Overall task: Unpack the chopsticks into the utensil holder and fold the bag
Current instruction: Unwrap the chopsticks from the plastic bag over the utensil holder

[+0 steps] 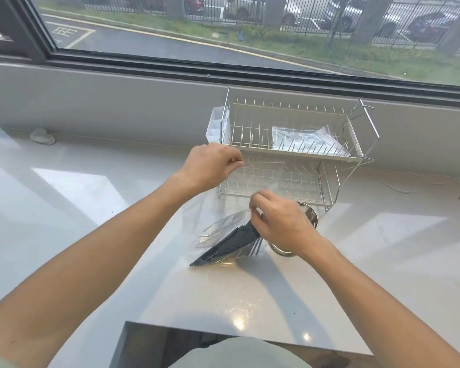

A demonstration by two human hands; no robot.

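Head view, near to far: dark chopsticks (229, 245) fan out inside clear bag (218, 229) on counter (117, 208). Right hand (282, 224) pinches their tops at bag mouth. Left hand (213, 166) pinches bag edge, lifted. White utensil holder (216, 126) far, on dish rack (292, 144). Risk: loose bundle slips, sticks scatter.

We count 2 hands, the left hand (210, 166) at 12 o'clock from the right hand (279, 221). We see 1 two-tier dish rack (290, 152), 1 white utensil holder (215, 126) at its 9 o'clock, 1 steel bowl (310, 216), 1 clear bag (218, 229), and 1 bundle of dark chopsticks (229, 247), too overlapped to count singly.
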